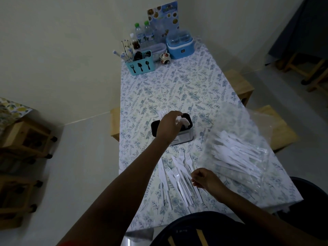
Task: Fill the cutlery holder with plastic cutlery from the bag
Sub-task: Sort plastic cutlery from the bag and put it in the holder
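The dark cutlery holder (pixel 184 137) stands mid-table with white plastic pieces (pixel 184 121) sticking up in its right compartment. My left hand (pixel 167 126) reaches over the holder's top, fingers closed around white cutlery at the rim. A loose pile of white plastic forks and knives (pixel 179 176) lies on the tablecloth nearer to me. My right hand (pixel 204 179) rests at the pile's right edge, fingertips pinched on a piece there. The clear plastic bag (pixel 237 153), still holding several white forks, lies to the right.
A floral tablecloth (pixel 168 89) covers the table. At the far end stand a blue cutlery caddy (pixel 141 65), water bottles (pixel 144 33), a blue container (pixel 180 45) and a menu card (pixel 164 16). Wooden stools (pixel 239 86) sit at the right, wooden furniture (pixel 24 139) at the left.
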